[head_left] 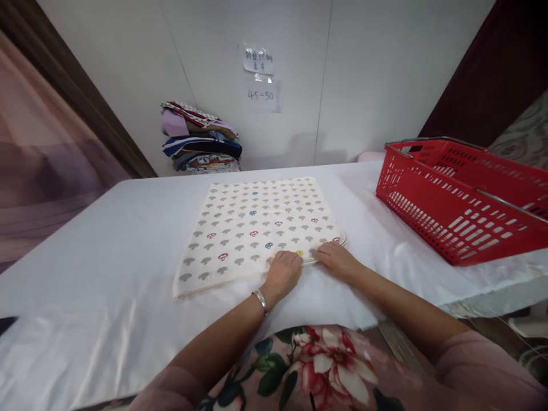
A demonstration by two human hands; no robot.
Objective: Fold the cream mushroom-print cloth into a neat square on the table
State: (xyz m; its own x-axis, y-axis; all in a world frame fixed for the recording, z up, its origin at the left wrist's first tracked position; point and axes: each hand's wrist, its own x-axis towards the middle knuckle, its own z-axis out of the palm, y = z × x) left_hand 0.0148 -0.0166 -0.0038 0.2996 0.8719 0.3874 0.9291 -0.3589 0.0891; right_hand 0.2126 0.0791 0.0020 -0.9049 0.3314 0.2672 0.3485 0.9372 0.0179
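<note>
A cream cloth printed with rows of grey mushrooms, a few of them red, blue, green or yellow, lies folded flat on the white-covered table. Several layers show along its near right edge, where the corner is rounded. My left hand, with a silver bracelet at the wrist, has its fingers curled over the near edge, right of the middle. Close beside it, my right hand grips the same edge by the near right corner. Both thumbs are mostly hidden from view.
A red plastic basket with metal handles stands on the table at the right. Against the back wall is a pile of folded fabrics. Two paper signs hang on that wall. The white table cover is wrinkled near the front.
</note>
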